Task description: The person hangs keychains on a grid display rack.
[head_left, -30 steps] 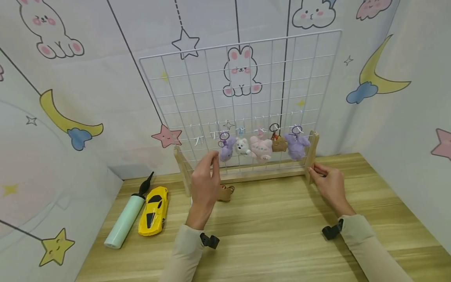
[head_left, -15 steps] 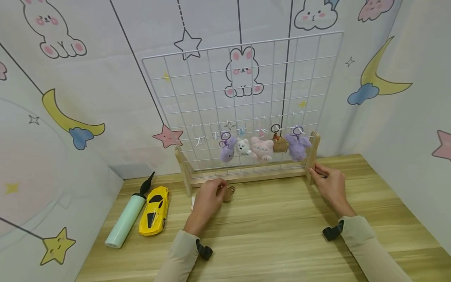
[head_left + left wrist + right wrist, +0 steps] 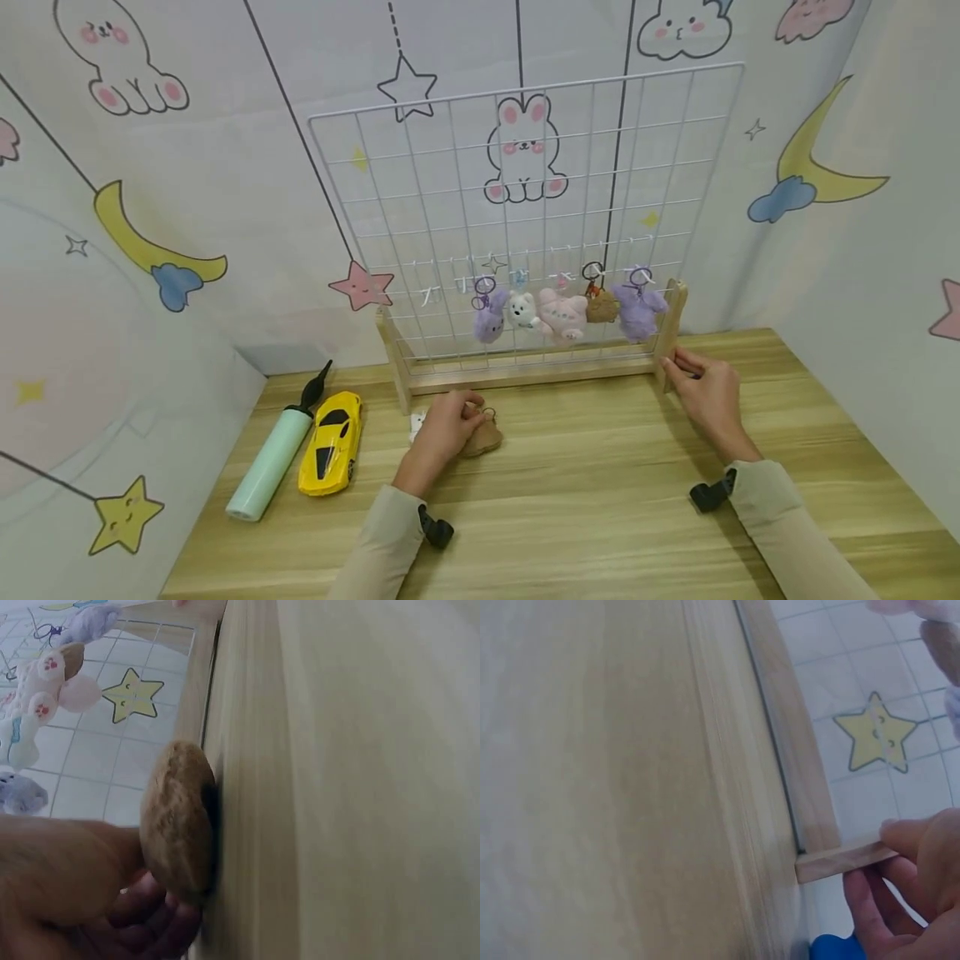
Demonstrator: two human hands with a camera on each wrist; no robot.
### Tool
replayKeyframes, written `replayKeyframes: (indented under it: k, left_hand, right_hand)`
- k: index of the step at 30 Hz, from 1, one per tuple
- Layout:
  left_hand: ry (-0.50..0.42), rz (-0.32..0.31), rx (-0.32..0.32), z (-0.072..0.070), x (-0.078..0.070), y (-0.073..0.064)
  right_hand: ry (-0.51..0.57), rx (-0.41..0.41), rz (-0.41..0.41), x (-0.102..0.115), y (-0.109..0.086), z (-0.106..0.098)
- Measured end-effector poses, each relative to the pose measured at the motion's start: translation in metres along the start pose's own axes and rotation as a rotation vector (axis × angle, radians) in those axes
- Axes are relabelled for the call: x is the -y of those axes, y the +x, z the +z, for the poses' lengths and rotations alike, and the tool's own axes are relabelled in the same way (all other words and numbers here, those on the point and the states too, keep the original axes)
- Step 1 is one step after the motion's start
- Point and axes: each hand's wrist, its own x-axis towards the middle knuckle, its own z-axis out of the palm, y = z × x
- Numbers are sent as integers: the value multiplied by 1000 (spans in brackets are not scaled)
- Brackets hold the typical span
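My left hand (image 3: 446,429) pinches a brown plush keychain (image 3: 486,440) low over the table, in front of the rack. In the left wrist view the brown plush (image 3: 176,821) sits at the thumb and fingertips, close to the wood. Partly covered by the left hand, a small white thing (image 3: 417,423) lies behind it. At the rack's right end, my right hand (image 3: 707,400) grips the wooden upright (image 3: 670,346) between thumb and fingers. A white wire grid (image 3: 480,200) stands in this wooden base, with purple, white, pink and brown plush keychains (image 3: 562,315) hanging on hooks.
Left of the rack, a yellow toy car (image 3: 332,443) and a mint-green pump (image 3: 270,462) with a black nozzle lie on the wooden table (image 3: 585,508). Hooks (image 3: 430,296) without plush sit on the grid's left part. A printed cloth backdrop (image 3: 247,125) surrounds the table.
My left hand has come down from beside the hanging purple plush to the brown keychain on the table, which has since shifted slightly toward me. The right hand stays on the upright.
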Motion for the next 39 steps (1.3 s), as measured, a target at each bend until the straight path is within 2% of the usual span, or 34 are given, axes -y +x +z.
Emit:
replayKeyframes:
  k: [3, 6, 10, 15, 22, 27, 30, 35, 39]
  left_hand:
    - [37, -17, -37, 2, -1, -1]
    - [72, -2, -74, 3, -3, -2]
    - [110, 36, -85, 3, -3, -1]
    - [96, 60, -80, 3, -3, 0]
    - [-18, 28, -127, -6, -8, 0]
    - [-159, 44, -204, -17, -18, 2]
    - [-209, 43, -257, -24, -27, 2]
    - [-271, 95, -341, -40, -43, -1]
    - [-278, 147, -418, -53, -53, -4]
  right_hand:
    - [-2, -1, 9, 0, 0, -1]
    - [-6, -1, 16, 0, 0, -1]
    - [-3, 0, 19, 1, 0, -2]
    - [8, 2, 19, 1, 0, -2]
    - [13, 9, 12, 1, 1, -1]
    - [4, 14, 3, 0, 0, -1]
    - [3, 20, 0, 0, 0, -2]
    - [4, 27, 0, -1, -1, -3]
    - [5, 25, -4, -1, -1, -3]
